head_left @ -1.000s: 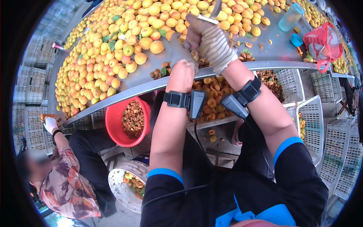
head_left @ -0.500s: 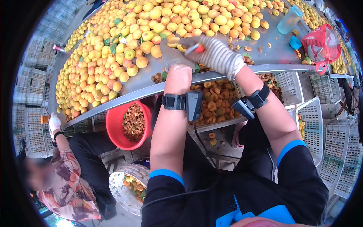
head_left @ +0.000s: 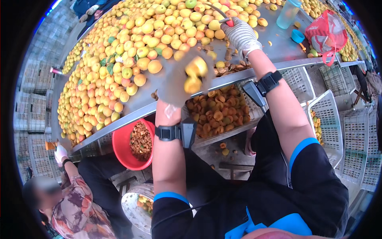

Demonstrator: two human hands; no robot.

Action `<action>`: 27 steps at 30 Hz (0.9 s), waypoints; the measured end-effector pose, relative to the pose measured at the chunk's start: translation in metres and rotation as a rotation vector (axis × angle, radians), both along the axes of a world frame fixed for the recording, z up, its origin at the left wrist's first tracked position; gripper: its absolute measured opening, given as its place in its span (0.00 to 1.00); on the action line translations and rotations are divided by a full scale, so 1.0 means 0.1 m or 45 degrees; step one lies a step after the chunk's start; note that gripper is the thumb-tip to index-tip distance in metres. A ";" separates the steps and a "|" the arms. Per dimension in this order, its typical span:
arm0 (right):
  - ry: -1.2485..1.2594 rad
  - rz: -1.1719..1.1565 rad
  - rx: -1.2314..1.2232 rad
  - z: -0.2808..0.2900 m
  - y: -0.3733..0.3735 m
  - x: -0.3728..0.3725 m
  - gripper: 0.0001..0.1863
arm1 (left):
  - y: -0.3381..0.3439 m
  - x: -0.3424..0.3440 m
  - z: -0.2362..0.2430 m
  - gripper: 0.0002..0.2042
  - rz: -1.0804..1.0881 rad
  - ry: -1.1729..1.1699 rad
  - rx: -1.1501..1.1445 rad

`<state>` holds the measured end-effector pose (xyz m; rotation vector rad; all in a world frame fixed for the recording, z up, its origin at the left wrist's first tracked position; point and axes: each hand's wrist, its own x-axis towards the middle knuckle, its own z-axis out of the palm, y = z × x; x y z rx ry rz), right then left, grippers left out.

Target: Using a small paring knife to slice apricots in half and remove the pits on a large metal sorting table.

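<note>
My left hand (head_left: pixel 173 81), in a grey glove, is smeared by motion over the table's near edge. Two yellow apricot halves (head_left: pixel 195 75) show against its palm, also blurred. Whether the fingers still grip them cannot be made out. My right hand (head_left: pixel 243 36), in a striped glove, is closed round the red handle of a curved knife (head_left: pixel 219 11). The blade points up and left over the heap of whole apricots (head_left: pixel 159 30). Below the table edge, near my left hand, a crate holds halved, pitted apricots (head_left: pixel 219 113).
The metal table (head_left: pixel 274 47) bears a translucent bottle (head_left: pixel 288 15), a blue cup (head_left: pixel 297 36) and a red bag (head_left: pixel 326 34). Apricot pits (head_left: pixel 230 68) lie near its edge. Below stand a red bucket of pits (head_left: pixel 121 149) and a white bucket (head_left: pixel 133 211). A co-worker (head_left: pixel 77 199) sits left.
My hands have parted. The left one has come down and nearer with the apricot halves, towards the crate. The right one has moved up and right with the knife.
</note>
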<state>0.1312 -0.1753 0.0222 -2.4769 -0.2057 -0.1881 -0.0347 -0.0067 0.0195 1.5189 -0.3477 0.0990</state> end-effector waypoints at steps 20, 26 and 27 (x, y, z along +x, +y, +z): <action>-0.002 0.487 -0.406 -0.30 0.08 0.01 0.27 | -0.02 0.37 -0.39 0.15 0.479 0.723 -0.972; 0.573 0.566 0.440 0.09 0.29 -0.28 0.27 | -0.19 0.39 -0.25 0.16 0.842 0.643 -0.715; 0.677 0.632 0.604 0.15 0.31 -0.36 0.27 | -0.21 0.41 -0.23 0.16 0.934 0.604 -0.668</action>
